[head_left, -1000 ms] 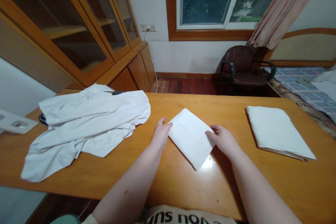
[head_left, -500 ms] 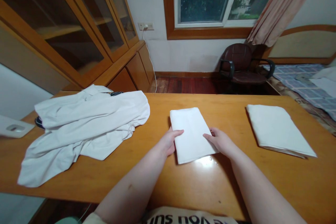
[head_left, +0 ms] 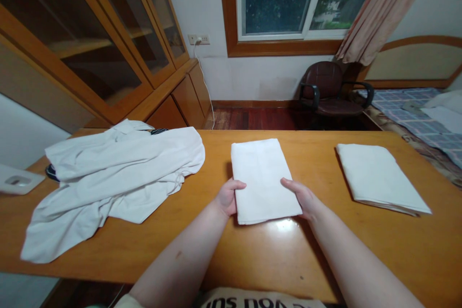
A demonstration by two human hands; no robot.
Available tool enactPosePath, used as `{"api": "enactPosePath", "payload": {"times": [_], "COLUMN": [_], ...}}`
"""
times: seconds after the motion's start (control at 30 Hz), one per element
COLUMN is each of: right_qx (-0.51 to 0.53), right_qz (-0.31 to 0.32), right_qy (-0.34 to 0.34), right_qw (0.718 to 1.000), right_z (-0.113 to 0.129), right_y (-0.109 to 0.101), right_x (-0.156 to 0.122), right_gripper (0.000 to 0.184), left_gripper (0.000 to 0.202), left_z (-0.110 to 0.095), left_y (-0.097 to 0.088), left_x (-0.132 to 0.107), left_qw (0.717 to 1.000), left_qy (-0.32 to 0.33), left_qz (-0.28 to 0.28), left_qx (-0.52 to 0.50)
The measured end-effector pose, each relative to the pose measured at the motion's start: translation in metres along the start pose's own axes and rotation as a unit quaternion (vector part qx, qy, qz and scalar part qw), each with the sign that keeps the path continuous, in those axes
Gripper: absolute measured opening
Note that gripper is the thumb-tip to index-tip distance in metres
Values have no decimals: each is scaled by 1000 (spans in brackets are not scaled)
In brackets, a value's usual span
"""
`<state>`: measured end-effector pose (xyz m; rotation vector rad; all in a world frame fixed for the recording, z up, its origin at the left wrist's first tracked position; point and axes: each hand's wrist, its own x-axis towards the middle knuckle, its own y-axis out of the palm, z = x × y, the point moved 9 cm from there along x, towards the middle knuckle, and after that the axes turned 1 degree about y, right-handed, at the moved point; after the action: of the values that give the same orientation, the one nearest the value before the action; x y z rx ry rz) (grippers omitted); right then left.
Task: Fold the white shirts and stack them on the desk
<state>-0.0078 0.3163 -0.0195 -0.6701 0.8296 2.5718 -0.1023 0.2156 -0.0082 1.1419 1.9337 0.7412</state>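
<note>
Okay, left hand and right hand grip folded white cloth between them. Likely a hold-and-position step; next move calls for level, even support.

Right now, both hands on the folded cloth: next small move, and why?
I'd probably shift the middle folded cloth right, toward the other folded cloth: the left hand and right hand grip its opposite sides, it looks neatly folded, and the other lies folded on the same table.
</note>
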Motion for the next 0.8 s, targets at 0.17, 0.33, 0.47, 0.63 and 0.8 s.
{"api": "enactPosePath", "payload": {"times": [0.17,0.33,0.47,0.63,0.8], "right_qx": [60,66,46,6,5], "right_qz": [14,40,110,146,171], "right_qy": [52,43,11,21,-9], "right_qw": [997,996,993,989,985], "right_z": [-7,-6,-3,-10,-5], "right_y": [-2,-4,6,17,31], "right_x": [4,5,-1,-4,-7], "right_gripper": [44,40,45,46,56], "left_gripper": [65,62,51,82,73], "left_z": [-2,-3,-2,-10,-17], "left_y": [-4,-2,0,1,-11], "left_x": [3,1,-3,-3,-4], "left_qw": [1000,1000,1000,998,986], "left_qy": [21,20,-5,29,59], "left_qz": [-16,-10,4,-31,-89], "left_qx": [-3,-1,-2,38,125]}}
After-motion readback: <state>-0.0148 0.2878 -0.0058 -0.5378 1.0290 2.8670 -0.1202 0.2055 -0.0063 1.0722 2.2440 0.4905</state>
